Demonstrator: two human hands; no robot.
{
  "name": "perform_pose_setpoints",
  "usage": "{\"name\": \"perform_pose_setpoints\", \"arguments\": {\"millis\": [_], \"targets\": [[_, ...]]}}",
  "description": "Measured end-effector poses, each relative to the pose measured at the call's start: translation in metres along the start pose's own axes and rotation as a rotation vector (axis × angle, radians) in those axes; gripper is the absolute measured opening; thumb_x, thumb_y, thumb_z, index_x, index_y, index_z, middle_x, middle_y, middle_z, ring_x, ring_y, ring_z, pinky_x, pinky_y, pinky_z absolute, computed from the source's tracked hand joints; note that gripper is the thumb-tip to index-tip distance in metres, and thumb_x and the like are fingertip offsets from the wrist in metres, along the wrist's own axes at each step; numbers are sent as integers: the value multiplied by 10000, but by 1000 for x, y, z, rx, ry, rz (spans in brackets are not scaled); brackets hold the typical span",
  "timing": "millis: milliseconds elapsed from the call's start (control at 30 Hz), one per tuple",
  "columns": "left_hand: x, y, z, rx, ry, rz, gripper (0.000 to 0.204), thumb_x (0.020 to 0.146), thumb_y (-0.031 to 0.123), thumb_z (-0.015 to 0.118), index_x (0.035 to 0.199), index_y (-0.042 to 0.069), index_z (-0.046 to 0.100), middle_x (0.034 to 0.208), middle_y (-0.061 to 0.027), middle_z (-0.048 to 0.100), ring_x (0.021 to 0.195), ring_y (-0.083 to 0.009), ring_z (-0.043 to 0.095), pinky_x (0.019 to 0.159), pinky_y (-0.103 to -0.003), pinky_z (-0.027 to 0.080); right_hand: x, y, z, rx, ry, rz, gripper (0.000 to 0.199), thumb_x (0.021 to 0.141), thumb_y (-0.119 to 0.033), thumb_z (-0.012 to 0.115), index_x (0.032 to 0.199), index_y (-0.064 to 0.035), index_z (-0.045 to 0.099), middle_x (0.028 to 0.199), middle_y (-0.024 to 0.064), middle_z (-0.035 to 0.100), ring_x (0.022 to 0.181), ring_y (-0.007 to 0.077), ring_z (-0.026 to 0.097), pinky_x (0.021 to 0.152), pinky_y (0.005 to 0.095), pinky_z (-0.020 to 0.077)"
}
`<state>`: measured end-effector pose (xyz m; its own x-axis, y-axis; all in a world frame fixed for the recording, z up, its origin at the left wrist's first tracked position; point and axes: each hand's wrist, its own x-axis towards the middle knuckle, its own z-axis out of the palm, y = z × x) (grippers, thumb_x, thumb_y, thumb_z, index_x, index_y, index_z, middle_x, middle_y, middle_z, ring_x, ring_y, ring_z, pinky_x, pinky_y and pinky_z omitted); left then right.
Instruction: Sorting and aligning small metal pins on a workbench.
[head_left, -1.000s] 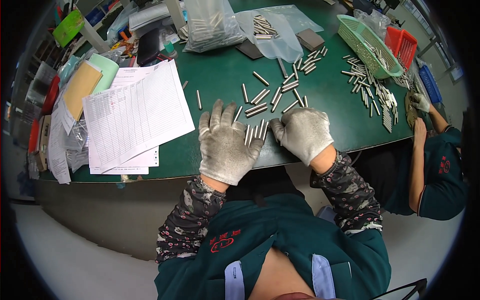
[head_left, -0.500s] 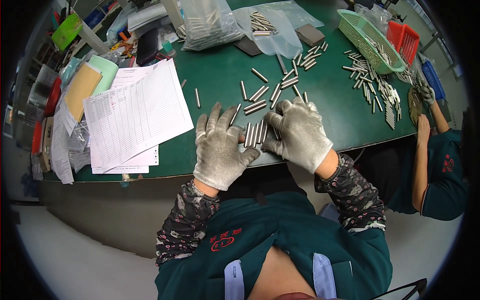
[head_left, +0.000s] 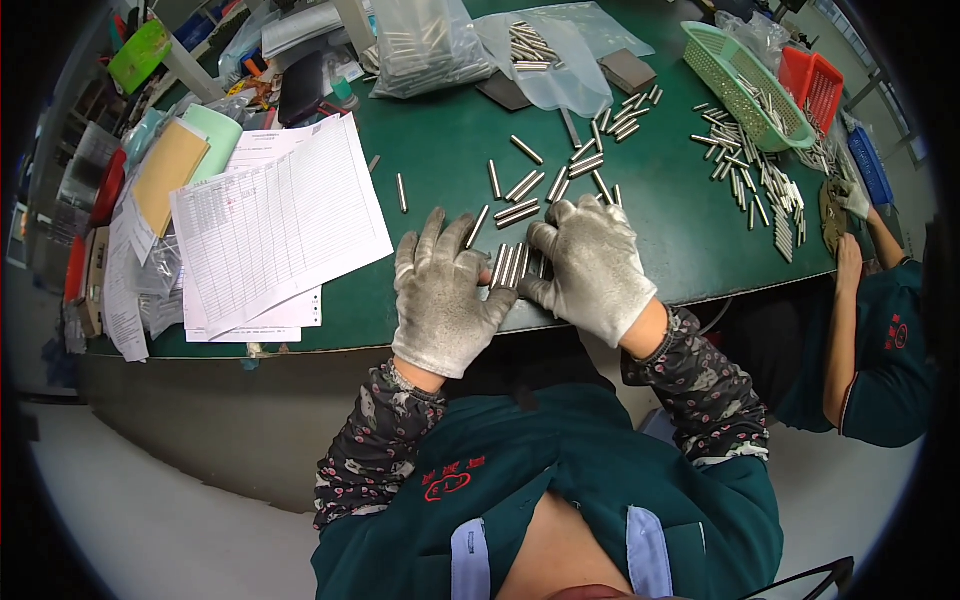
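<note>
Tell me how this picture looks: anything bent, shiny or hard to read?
Head view: the near edge of the green tabletop bows, corners go black; head view: glints streak the metal pins; head view: print on the gridded paper sheet is too small to read.

Papers (head_left: 285, 230) lie at left, and a green basket (head_left: 722, 80) stands beside a red basket (head_left: 808, 86) at right.
</note>
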<state>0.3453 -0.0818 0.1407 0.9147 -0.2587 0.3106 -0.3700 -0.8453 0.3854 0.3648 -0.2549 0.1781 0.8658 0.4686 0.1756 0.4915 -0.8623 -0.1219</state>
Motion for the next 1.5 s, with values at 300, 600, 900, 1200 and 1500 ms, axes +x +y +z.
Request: {"name": "perform_pose_setpoints", "arguments": {"millis": [300, 600, 900, 1200, 1500], "targets": [[1, 1, -8, 104, 40, -51, 187, 647, 173, 717, 725, 37, 616, 1267, -162, 508, 1289, -347, 363, 1077, -517, 252, 3, -2, 5, 14, 53, -64, 332, 665, -278, 655, 896, -40, 655, 871, 122, 570, 841, 298, 551, 765, 413, 439], [5, 3, -13, 239, 1, -62, 210, 661, 228, 707, 675, 29, 644, 1221, -154, 544, 1279, -323, 380, 1070, -514, 260, 5, -7, 4, 16, 40, -118, 336, 641, -254, 636, 886, -25, 652, 847, 128, 573, 842, 299, 552, 742, 422, 440], [7, 2, -14, 223, 93, -14, 154, 661, 173, 682, 714, 32, 650, 1200, -153, 552, 1250, -326, 417, 1057, -508, 282, 0, -11, 7, -44, -25, -173, 301, 659, -166, 615, 931, -41, 641, 853, 111, 593, 856, 280, 565, 739, 402, 428], [10, 2, -13, 264, 24, 6, 161, 659, 130, 655, 781, 26, 663, 1175, -123, 559, 1203, -303, 464, 1036, -472, 322, 10, -17, 14, -54, -67, -41, 313, 648, -100, 602, 958, -53, 613, 754, 114, 620, 797, 285, 608, 721, 401, 455], [11, -12, -20, 235, 98, 128, 168, 633, 66, 661, 796, 22, 649, 1170, -111, 561, 1191, -304, 470, 1022, -466, 340, 15, 10, -5, 9, 76, -176, 291, 649, -27, 599, 922, -94, 674, 857, 116, 578, 850, 299, 575, 701, 401, 487]]}}
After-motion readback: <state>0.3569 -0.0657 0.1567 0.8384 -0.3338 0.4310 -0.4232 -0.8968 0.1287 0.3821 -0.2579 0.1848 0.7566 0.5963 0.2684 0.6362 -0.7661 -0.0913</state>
